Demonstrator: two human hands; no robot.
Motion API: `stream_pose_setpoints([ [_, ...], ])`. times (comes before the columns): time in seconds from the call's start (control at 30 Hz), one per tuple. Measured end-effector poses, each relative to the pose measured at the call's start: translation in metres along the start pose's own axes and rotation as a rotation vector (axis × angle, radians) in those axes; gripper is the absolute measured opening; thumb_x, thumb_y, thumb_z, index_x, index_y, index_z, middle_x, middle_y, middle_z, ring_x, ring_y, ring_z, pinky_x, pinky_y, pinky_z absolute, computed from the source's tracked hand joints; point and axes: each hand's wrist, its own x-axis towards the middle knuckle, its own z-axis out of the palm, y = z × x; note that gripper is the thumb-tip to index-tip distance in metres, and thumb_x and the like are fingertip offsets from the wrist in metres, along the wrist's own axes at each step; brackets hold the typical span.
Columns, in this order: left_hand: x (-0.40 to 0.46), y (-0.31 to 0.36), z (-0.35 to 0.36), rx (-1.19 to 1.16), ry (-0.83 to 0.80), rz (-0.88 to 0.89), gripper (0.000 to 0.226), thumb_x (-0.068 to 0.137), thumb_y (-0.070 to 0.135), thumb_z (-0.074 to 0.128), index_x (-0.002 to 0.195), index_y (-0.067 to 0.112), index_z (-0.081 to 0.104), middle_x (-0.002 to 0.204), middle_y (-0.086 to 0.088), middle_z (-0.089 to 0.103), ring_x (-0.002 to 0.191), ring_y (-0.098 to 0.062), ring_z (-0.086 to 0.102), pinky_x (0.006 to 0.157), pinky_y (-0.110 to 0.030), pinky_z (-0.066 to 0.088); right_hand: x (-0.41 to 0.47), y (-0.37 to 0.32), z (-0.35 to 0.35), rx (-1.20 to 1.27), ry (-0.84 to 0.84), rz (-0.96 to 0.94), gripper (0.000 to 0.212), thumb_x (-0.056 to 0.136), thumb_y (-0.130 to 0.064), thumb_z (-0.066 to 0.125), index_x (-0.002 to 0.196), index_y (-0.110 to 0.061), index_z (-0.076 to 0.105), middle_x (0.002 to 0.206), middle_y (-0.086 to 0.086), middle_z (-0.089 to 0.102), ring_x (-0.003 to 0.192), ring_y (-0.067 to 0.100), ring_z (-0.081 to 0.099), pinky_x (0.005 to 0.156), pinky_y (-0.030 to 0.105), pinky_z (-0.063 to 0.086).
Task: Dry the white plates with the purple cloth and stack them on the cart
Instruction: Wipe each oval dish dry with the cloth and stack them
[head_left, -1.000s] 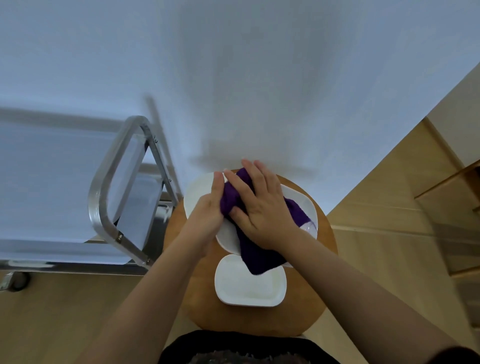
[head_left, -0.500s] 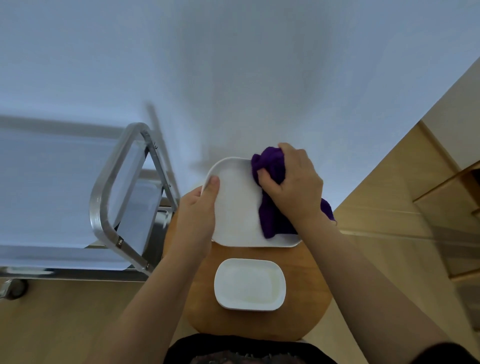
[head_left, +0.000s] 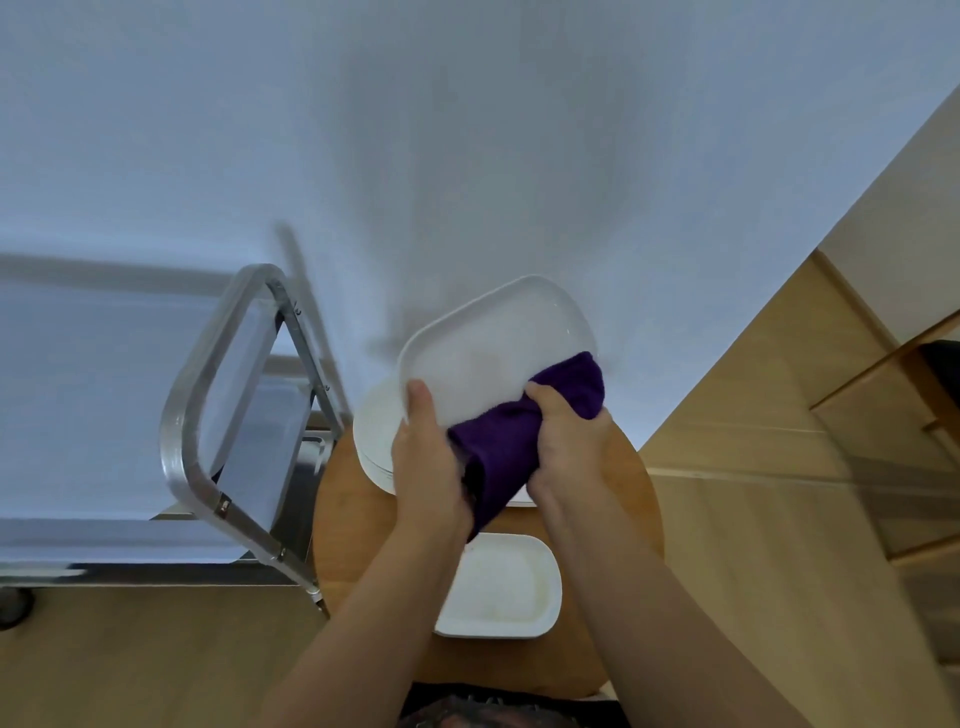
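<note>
I hold a white rectangular plate (head_left: 493, 345) tilted up above the round wooden table (head_left: 353, 525). My left hand (head_left: 423, 462) grips its lower left edge, thumb on the face. My right hand (head_left: 569, 441) grips the purple cloth (head_left: 519, 441) bunched against the plate's lower right edge. Under the lifted plate a stack of white plates (head_left: 374, 436) rests on the table. A smaller white plate (head_left: 501, 584) lies nearer to me.
The metal cart (head_left: 218, 395) with a steel frame and pale shelf stands to the left of the table, touching its edge. A white wall is behind. Wooden floor and a wooden cabinet (head_left: 883, 415) lie to the right.
The plate has risen from the stack and tilted up toward me. My right hand with the cloth has slid from the plate's top right down to its lower edge.
</note>
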Motion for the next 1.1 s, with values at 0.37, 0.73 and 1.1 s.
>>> stream_pose_setpoints([
  [0.37, 0.034, 0.040, -0.019, 0.478, -0.280, -0.039, 0.036, 0.083, 0.042, 0.059, 0.107, 0.015, 0.064, 0.085, -0.002, 0.073, 0.081, -0.020, 0.068, 0.073, -0.035, 0.052, 0.005, -0.048, -0.020, -0.732, -0.281, -0.300, 0.061, 0.073, -0.013, 0.075, 0.123, -0.027, 0.044, 0.103, -0.006, 0.057, 0.089, 0.017, 0.059, 0.076, 0.039, 0.054],
  [0.73, 0.035, 0.017, 0.016, -0.071, 0.110, 0.035, 0.034, 0.089, 0.056, 0.052, 0.102, 0.027, 0.064, 0.099, -0.001, 0.070, 0.091, -0.025, 0.067, 0.081, -0.043, 0.056, -0.022, -0.010, -0.011, -0.401, -0.128, -0.346, 0.053, 0.077, -0.016, 0.073, 0.116, -0.030, 0.041, 0.106, -0.006, 0.059, 0.094, 0.014, 0.060, 0.081, 0.033, 0.054],
  [1.1, 0.039, 0.018, -0.037, 0.161, -0.406, 0.170, 0.087, 0.069, 0.069, 0.053, 0.138, 0.018, 0.042, 0.135, -0.009, 0.055, 0.122, -0.026, 0.054, 0.102, -0.050, 0.042, -0.004, -0.025, -0.031, -0.360, -0.204, 0.106, 0.047, 0.073, -0.007, 0.074, 0.116, -0.012, 0.056, 0.094, 0.012, 0.066, 0.074, 0.025, 0.063, 0.053, 0.030, 0.053],
])
